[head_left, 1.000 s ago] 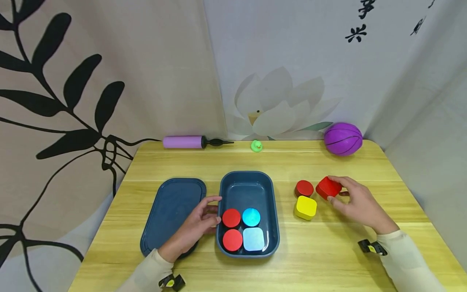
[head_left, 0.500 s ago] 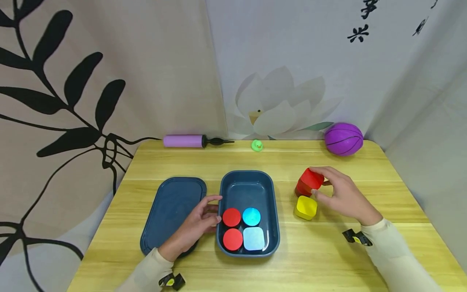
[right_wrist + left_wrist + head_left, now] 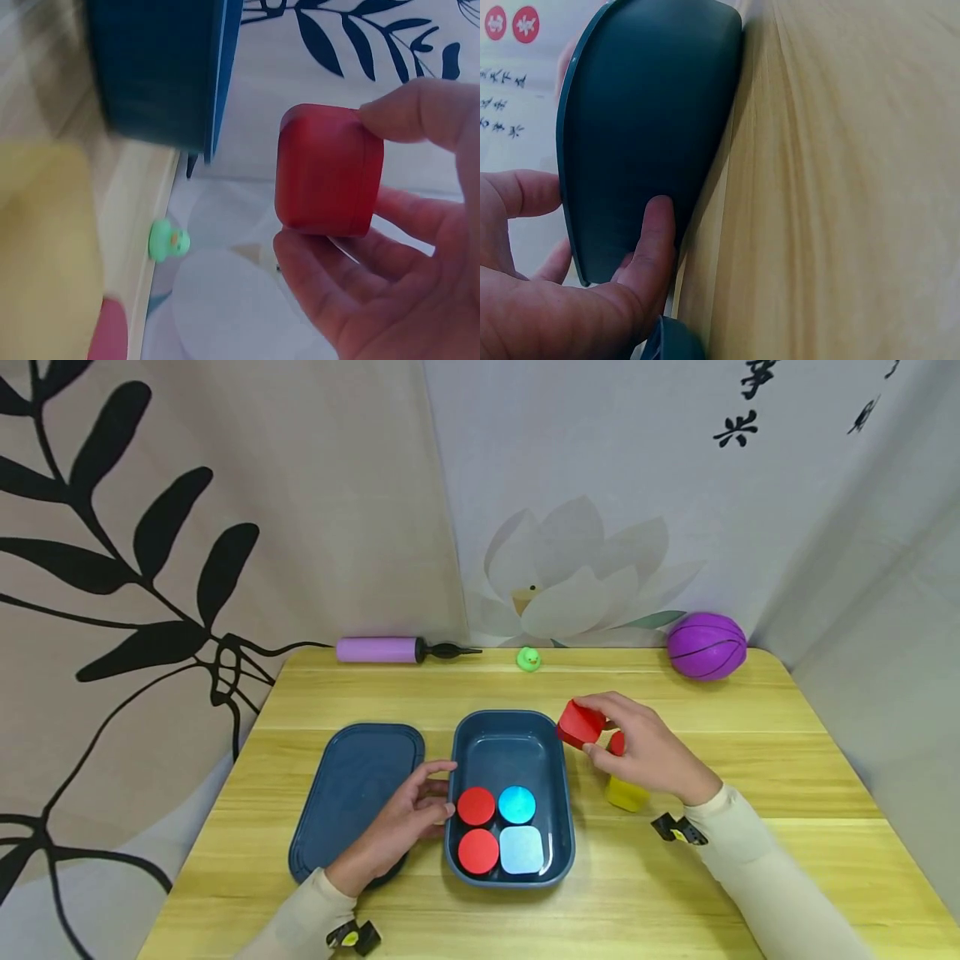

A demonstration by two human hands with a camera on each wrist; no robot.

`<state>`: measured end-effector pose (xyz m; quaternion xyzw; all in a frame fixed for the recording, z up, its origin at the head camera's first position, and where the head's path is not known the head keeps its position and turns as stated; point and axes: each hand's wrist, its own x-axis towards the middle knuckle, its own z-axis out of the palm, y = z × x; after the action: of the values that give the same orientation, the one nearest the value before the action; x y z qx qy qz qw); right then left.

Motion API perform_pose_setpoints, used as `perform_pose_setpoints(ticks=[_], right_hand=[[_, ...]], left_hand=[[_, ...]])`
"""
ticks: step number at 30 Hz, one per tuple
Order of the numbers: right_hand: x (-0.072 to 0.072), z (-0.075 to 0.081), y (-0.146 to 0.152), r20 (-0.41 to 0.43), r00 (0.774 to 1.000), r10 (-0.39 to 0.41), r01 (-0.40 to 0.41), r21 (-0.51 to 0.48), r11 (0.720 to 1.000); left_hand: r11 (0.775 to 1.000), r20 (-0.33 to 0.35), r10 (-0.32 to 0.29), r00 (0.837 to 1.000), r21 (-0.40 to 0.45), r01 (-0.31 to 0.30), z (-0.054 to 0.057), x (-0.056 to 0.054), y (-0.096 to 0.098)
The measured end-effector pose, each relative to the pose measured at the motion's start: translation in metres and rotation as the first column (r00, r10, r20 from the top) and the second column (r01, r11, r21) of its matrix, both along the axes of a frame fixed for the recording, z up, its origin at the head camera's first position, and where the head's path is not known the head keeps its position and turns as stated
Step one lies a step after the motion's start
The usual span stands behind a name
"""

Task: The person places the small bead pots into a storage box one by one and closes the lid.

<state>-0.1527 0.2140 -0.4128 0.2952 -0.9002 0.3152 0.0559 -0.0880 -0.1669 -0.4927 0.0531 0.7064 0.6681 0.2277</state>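
Observation:
My right hand point(image 3: 648, 747) pinches a red rounded-square block point(image 3: 580, 723) between thumb and fingertips, raised beside the far right rim of a dark blue box point(image 3: 510, 758). Its smooth red side point(image 3: 326, 172) faces the right wrist camera. My left hand point(image 3: 401, 827) touches the box's left side; in the left wrist view the thumb point(image 3: 657, 225) lies against the outer wall point(image 3: 645, 97) and a finger meets the rim. Inside the box's near half sit two red round blocks point(image 3: 477, 807), a blue round block point(image 3: 517, 806) and a light blue square block point(image 3: 522, 850).
Partly behind my right hand, a red round block point(image 3: 617, 743) and a yellow square block point(image 3: 626, 795) stand on the table. A dark blue lid point(image 3: 360, 793) lies left. A purple pump point(image 3: 378, 650), green duck point(image 3: 528, 659) and purple ball point(image 3: 707, 647) line the back edge.
My right hand has carried the red square block leftward, over the red round block, to beside the box's right rim. My left hand and the box have stayed in place.

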Motion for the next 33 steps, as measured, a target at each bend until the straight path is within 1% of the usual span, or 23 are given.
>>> perform_pose_setpoints(ticks=[7,9,18,20,23,28,33], right_hand=[[-0.007,-0.009,-0.030,0.013,0.995,0.102,-0.102,-0.030,0.994],[-0.009,-0.011,-0.038,0.033,0.992,0.125,-0.123,-0.035,0.992],[-0.013,-0.019,-0.071,0.100,0.975,0.200,-0.200,-0.008,0.980],[-0.013,-0.021,-0.078,0.114,0.970,0.216,-0.218,0.002,0.976],[-0.014,-0.025,-0.088,0.128,0.964,0.232,-0.239,0.045,0.970],[-0.014,-0.031,-0.102,0.116,0.956,0.269,-0.281,0.101,0.954],[-0.012,-0.039,-0.115,0.111,0.941,0.320,-0.334,0.138,0.933]], left_hand=[[1.000,-0.003,-0.001,1.000,0.005,0.001,0.001,0.000,0.000],[1.000,-0.003,-0.001,1.000,0.005,0.002,0.001,0.000,0.000],[1.000,0.003,0.005,1.000,-0.003,-0.005,0.000,-0.001,0.000],[1.000,0.006,0.007,1.000,0.000,-0.007,0.000,-0.001,0.000],[1.000,0.014,0.013,1.000,0.002,-0.013,0.000,-0.001,0.000],[1.000,0.023,0.011,1.000,0.014,-0.011,0.000,-0.002,0.000],[1.000,0.019,-0.002,1.000,0.018,0.002,-0.001,-0.002,-0.001]])
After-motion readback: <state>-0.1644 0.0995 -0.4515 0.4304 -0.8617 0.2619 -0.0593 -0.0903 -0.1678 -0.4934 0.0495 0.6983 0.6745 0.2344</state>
